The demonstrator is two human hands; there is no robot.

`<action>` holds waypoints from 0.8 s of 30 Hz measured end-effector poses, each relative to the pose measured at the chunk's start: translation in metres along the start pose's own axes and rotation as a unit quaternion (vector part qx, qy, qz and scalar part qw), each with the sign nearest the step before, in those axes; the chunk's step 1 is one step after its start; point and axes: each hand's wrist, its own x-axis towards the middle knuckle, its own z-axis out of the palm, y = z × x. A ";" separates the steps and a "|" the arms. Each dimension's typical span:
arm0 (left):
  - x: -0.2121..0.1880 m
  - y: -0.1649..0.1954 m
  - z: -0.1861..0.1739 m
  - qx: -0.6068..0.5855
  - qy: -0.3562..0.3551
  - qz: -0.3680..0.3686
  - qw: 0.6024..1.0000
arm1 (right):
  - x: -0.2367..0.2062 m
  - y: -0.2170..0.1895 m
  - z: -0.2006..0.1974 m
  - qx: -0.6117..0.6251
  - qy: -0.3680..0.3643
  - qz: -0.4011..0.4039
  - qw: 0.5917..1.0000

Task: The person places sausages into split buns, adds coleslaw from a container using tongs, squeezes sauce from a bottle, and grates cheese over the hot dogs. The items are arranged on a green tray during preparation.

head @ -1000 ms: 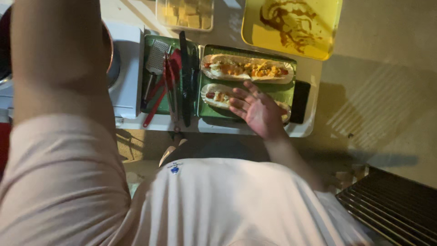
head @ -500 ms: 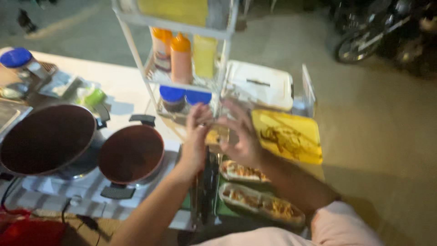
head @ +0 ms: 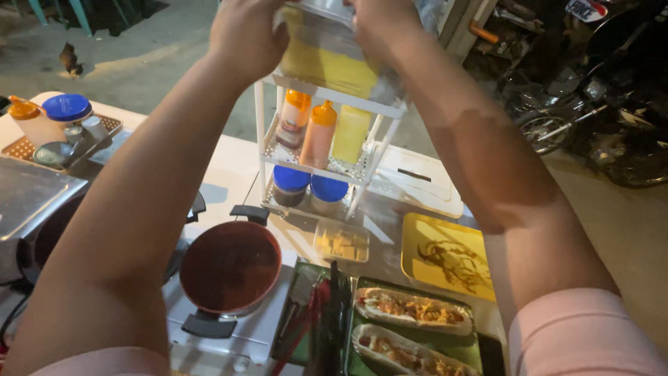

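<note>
Nearest to the camera, at about 6 o'clock, two filled flatbreads point(head: 412, 310) lie ready in a green tray point(head: 452, 356), folded around a yellow and red filling. Just to the left of them, red tongs point(head: 306, 317) and dark tools rest in a second tray. At 7 o'clock a round dark griddle pan point(head: 229, 266) stands bare, nothing cooking on it. At 4 o'clock a yellow tray point(head: 417, 240) shows brown sauce smears, and a small clear box point(head: 341, 242) with pale pieces sits in the middle of the desk point(head: 229, 174).

Farther, at 12 o'clock, a white rack point(head: 263, 132) carries orange sauce bottles point(head: 319, 134) and blue-lidded jars point(head: 327, 191). On its top shelf stands a clear container with yellow contents point(head: 327, 63). The left hand point(head: 247, 35) and the right hand point(head: 379, 24) are both closed around this container, one on each side, and it appears to be resting on the shelf.

So I judge the food is already assembled, and the handling of the container is only at its grasp.
</note>
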 end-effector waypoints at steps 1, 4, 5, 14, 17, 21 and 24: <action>0.014 -0.006 0.005 0.003 -0.041 -0.003 0.999 | 0.002 -0.001 0.000 0.019 0.001 -0.001 1.000; 0.043 -0.012 0.018 0.050 -0.083 -0.002 0.995 | 0.000 -0.003 -0.002 0.055 -0.066 0.085 0.993; 0.048 -0.013 0.020 0.052 -0.111 -0.038 0.992 | -0.001 -0.004 -0.003 0.067 -0.076 0.100 0.990; 0.051 -0.019 0.022 0.033 -0.137 -0.026 0.990 | 0.008 0.017 -0.001 0.119 -0.073 0.069 0.988; 0.047 -0.023 0.019 0.063 -0.120 0.052 0.989 | 0.009 0.023 0.000 0.128 -0.070 0.062 0.987; 0.041 -0.025 0.022 0.061 -0.111 0.088 0.988 | 0.007 0.026 0.000 0.104 -0.080 0.089 0.987; 0.038 -0.025 0.028 0.076 -0.095 0.101 0.987 | 0.002 0.028 -0.011 0.087 -0.102 0.097 0.986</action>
